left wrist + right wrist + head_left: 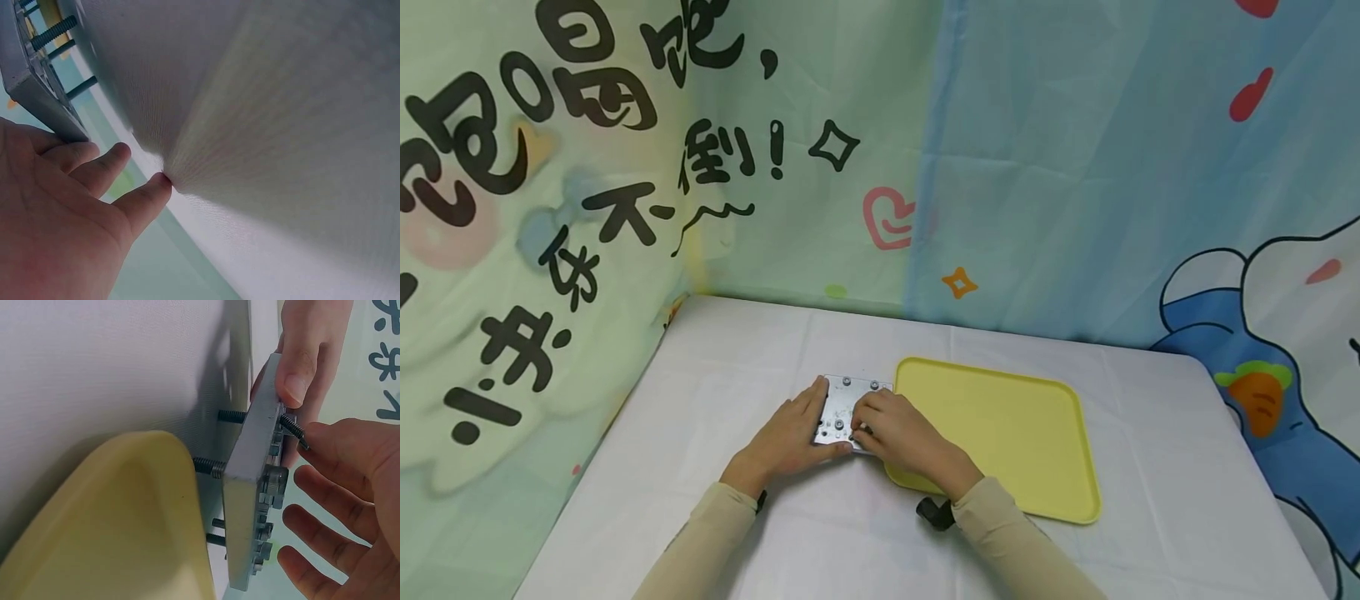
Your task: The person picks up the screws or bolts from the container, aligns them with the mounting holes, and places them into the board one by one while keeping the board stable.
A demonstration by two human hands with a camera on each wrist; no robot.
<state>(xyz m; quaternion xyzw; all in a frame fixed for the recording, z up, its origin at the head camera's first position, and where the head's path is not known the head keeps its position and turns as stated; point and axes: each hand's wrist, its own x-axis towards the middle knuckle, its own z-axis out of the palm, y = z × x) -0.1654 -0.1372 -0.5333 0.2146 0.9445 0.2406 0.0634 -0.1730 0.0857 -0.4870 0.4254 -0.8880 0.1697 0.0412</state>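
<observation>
A silver metal plate (840, 406) with several bolts through it lies between my hands in the head view. My left hand (789, 433) grips its left side, thumb along the near edge and fingers at the far left corner. In the left wrist view, fingertips (161, 179) of that hand touch the white cloth below the plate. My right hand (904, 435) is over the plate's right part. A threaded screw (292, 426) is pinched between its thumb and index finger at the plate's face, in the right wrist view; the other fingers are spread loosely. Bolt shanks (209, 466) stick out underneath.
A yellow tray (1000, 433) lies on the table right beside the plate, partly under my right forearm. White cloth (820, 533) covers the table. A printed curtain (820, 233) hangs behind and to the left. A black wrist device (936, 513) sits on my right wrist.
</observation>
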